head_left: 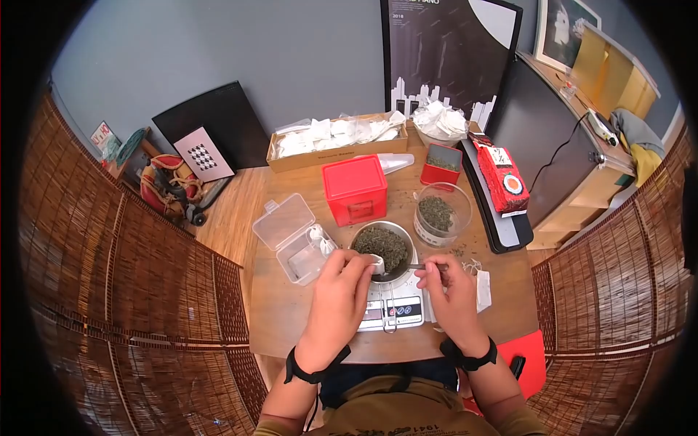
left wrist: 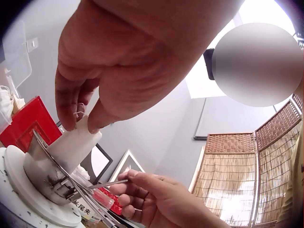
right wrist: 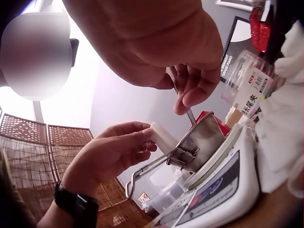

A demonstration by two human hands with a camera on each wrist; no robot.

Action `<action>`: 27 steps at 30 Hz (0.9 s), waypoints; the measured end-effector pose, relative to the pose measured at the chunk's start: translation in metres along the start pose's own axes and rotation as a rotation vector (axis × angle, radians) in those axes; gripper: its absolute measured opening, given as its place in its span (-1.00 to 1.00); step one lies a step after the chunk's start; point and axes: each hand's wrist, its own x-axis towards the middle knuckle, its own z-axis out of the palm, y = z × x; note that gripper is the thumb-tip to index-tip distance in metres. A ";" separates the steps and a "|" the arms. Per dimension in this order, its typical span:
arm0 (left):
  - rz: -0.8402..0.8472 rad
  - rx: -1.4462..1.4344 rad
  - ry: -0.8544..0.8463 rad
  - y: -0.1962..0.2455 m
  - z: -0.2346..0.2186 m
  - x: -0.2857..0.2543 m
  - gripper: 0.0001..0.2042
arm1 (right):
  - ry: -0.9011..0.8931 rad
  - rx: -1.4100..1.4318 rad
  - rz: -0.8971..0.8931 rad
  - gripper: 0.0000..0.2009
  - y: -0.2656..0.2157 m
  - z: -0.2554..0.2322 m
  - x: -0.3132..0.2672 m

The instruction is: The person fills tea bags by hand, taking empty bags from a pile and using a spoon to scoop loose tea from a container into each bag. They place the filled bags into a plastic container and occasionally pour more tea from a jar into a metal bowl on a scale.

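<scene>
A metal pan (right wrist: 205, 137) with a wire handle sits on a white kitchen scale (head_left: 407, 311), filled with dried tea leaves (head_left: 379, 241). My left hand (head_left: 334, 299) pinches the top of a white tea bag (left wrist: 75, 147), held at the pan's near side. A bit of its string shows by the fingertips in the left wrist view. From the right, my right hand (head_left: 452, 292) holds the thin handle of a metal spoon (left wrist: 108, 183) between thumb and fingers. The spoon's far end is hidden in the pan.
An open clear plastic box (head_left: 294, 265) holding white bags stands left of the scale. Behind are a red lidded tin (head_left: 355, 187), a clear tub (head_left: 458, 224) of leaves and a box (head_left: 338, 154) of white bags. Stringed bags (head_left: 483, 289) lie at right.
</scene>
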 end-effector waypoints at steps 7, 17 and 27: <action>0.009 0.002 -0.034 -0.002 0.002 0.000 -0.92 | -0.012 0.301 0.197 -0.77 0.021 -0.009 -0.005; -0.022 -0.047 -0.024 -0.008 0.006 0.000 -0.86 | 0.062 0.416 0.234 -0.74 0.024 -0.020 -0.006; -0.039 -0.111 0.011 -0.026 0.018 -0.001 -0.85 | 0.118 0.559 0.310 -0.72 0.021 -0.031 0.001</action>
